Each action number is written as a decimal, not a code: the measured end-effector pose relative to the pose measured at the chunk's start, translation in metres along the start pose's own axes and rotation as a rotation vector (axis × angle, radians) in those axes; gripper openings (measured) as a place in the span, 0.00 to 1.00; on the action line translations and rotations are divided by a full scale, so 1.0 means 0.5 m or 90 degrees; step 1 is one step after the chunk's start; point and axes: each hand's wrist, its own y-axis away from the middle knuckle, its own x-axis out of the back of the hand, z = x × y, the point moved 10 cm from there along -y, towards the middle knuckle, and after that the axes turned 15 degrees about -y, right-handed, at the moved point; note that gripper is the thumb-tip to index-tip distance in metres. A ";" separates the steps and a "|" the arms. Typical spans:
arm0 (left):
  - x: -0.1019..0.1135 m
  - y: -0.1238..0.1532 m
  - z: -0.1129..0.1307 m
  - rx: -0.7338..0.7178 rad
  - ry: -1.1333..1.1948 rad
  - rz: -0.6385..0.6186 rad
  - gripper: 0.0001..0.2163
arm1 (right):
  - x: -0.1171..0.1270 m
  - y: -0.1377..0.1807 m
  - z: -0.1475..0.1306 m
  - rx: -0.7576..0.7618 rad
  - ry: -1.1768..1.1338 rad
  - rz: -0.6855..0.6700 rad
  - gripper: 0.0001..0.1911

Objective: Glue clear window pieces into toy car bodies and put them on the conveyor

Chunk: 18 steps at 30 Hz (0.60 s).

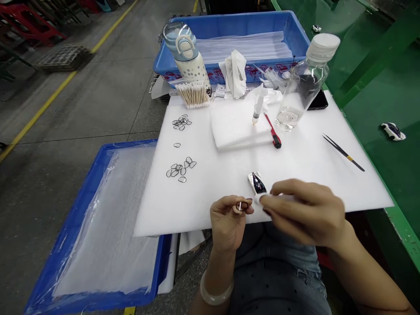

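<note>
My left hand (229,221) pinches a small black oval ring (242,206) between thumb and fingertips, just above the front edge of the white foam board (203,205). Close by on the right, my right hand (305,210) is closed on a small white wad (257,198). Motion blur and the fingers hide most of that wad. Just beyond both hands a white toy car (257,181) with a dark top lies on the board, its near end partly covered. Loose black oval rings lie in two groups at the left, a far group (181,122) and a near group (181,168).
A foam block (241,122) bears a syringe (259,106) and a red cutter (273,132). Around it stand cotton swabs (193,94), a clear bottle (306,83) and a drinking bottle (190,61). Tweezers (344,153) lie right. Blue trays (229,22) stand behind and at left.
</note>
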 end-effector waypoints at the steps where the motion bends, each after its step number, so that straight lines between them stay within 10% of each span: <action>1: 0.000 0.000 -0.001 0.000 -0.002 -0.002 0.10 | 0.017 0.001 0.004 -0.013 0.012 0.038 0.09; 12: 0.002 0.005 0.000 0.008 -0.032 0.001 0.08 | -0.063 -0.016 -0.025 0.032 -0.013 -0.056 0.12; 18: -0.012 0.003 0.004 -0.004 -0.054 -0.006 0.09 | 0.035 -0.006 0.019 -0.104 0.009 -0.069 0.09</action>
